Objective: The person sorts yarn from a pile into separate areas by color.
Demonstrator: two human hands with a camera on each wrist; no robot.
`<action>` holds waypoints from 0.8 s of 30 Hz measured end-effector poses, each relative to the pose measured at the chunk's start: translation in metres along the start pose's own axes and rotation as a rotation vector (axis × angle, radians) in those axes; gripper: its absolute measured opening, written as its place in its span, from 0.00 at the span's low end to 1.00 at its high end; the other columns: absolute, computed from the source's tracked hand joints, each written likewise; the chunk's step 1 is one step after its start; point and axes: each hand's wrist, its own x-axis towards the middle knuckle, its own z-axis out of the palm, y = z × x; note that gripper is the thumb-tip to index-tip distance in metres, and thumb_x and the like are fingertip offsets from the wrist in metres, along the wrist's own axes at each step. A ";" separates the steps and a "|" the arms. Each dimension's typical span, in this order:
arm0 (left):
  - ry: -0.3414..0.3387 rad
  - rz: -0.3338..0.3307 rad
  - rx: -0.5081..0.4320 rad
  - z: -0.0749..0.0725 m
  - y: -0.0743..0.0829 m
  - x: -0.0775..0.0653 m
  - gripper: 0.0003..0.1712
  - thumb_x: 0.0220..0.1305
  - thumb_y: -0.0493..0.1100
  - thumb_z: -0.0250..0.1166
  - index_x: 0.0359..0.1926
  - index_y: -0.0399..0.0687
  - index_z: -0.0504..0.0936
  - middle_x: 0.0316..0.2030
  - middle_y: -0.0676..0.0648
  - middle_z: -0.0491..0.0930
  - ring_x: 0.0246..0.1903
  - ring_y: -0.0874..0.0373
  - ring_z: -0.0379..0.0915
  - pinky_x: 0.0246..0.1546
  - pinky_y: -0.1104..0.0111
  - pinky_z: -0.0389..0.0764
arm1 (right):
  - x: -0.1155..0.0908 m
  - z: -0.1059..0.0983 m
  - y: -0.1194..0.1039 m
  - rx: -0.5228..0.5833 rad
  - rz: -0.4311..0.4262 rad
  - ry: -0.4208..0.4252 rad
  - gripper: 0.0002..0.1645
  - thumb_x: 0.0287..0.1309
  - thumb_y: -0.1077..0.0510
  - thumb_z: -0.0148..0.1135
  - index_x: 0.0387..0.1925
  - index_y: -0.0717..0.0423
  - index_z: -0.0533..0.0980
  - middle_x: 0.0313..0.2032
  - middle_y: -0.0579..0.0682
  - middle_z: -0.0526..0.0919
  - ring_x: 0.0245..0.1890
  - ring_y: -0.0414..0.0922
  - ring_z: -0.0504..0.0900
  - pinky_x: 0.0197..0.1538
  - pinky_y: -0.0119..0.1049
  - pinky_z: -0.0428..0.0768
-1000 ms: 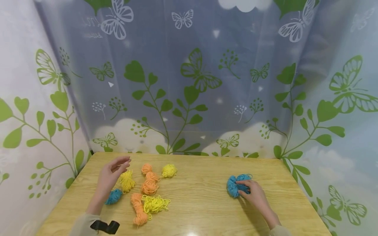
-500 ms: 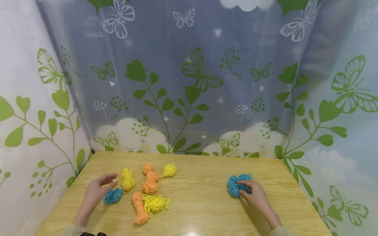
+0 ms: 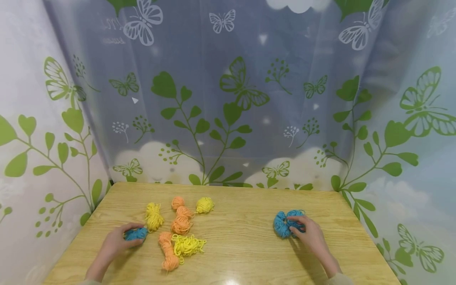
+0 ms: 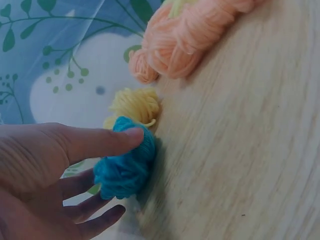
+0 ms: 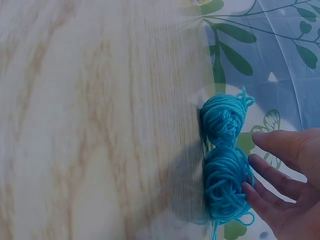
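My left hand [image 3: 113,242] is at a small blue yarn bundle [image 3: 136,233] on the table's left side. In the left wrist view its thumb lies over the blue yarn [image 4: 127,167], with fingers on the far side. Over to the right, my right hand [image 3: 313,235] is beside bunched blue yarn [image 3: 281,225], its fingers partly covering it. The right wrist view shows this yarn as two rounded lobes [image 5: 227,185]; the fingertips are at the lower lobe, and the thumb is apart from them.
Next to the left bundle lies a yellow skein [image 3: 154,217]. Orange yarn bundles [image 3: 182,221], another orange skein [image 3: 168,251], a loose yellow heap [image 3: 188,245] and a yellow ball [image 3: 204,206] lie left of centre. Patterned cloth [image 3: 213,118] hangs around the wooden table [image 3: 242,237].
My left hand has come down and left from above the yellow skein to take hold of the small blue yarn bundle. The right hand has shifted slightly right at its blue yarn.
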 end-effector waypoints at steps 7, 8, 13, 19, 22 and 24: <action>0.021 0.018 0.027 0.003 -0.001 -0.002 0.32 0.53 0.46 0.79 0.58 0.41 0.82 0.59 0.24 0.75 0.57 0.23 0.70 0.55 0.34 0.72 | -0.001 -0.002 -0.001 -0.002 -0.007 0.039 0.20 0.58 0.65 0.72 0.53 0.57 0.84 0.51 0.61 0.84 0.46 0.57 0.84 0.45 0.47 0.86; 0.025 0.024 0.032 0.004 -0.001 -0.002 0.32 0.53 0.45 0.79 0.58 0.41 0.82 0.58 0.25 0.76 0.57 0.23 0.70 0.55 0.34 0.72 | -0.002 -0.003 -0.001 0.000 -0.009 0.043 0.19 0.58 0.65 0.72 0.53 0.57 0.84 0.50 0.62 0.84 0.46 0.57 0.84 0.44 0.48 0.86; 0.041 0.031 0.036 0.006 -0.001 -0.002 0.30 0.54 0.43 0.79 0.57 0.39 0.81 0.56 0.30 0.80 0.56 0.27 0.73 0.55 0.36 0.73 | -0.002 -0.007 -0.001 0.011 0.020 0.053 0.19 0.60 0.64 0.70 0.53 0.57 0.83 0.51 0.63 0.83 0.46 0.57 0.83 0.45 0.49 0.86; 0.085 0.038 0.010 0.007 0.006 -0.004 0.29 0.56 0.42 0.77 0.57 0.38 0.80 0.55 0.31 0.80 0.56 0.29 0.74 0.55 0.37 0.74 | 0.000 -0.009 0.006 -0.001 -0.010 0.111 0.18 0.58 0.66 0.71 0.51 0.59 0.84 0.51 0.66 0.83 0.47 0.61 0.82 0.45 0.53 0.85; 0.125 0.054 -0.010 0.005 0.014 -0.005 0.29 0.57 0.43 0.76 0.59 0.39 0.79 0.55 0.31 0.80 0.56 0.30 0.74 0.55 0.37 0.74 | 0.001 -0.009 0.011 -0.016 -0.042 0.139 0.18 0.57 0.67 0.71 0.50 0.61 0.84 0.50 0.68 0.82 0.46 0.64 0.82 0.44 0.54 0.86; 0.155 0.079 -0.022 0.004 0.021 -0.005 0.29 0.58 0.43 0.76 0.59 0.39 0.80 0.55 0.32 0.81 0.56 0.31 0.74 0.55 0.37 0.74 | 0.002 -0.009 0.013 -0.021 -0.043 0.141 0.19 0.57 0.67 0.72 0.51 0.62 0.83 0.51 0.70 0.81 0.46 0.65 0.83 0.43 0.55 0.86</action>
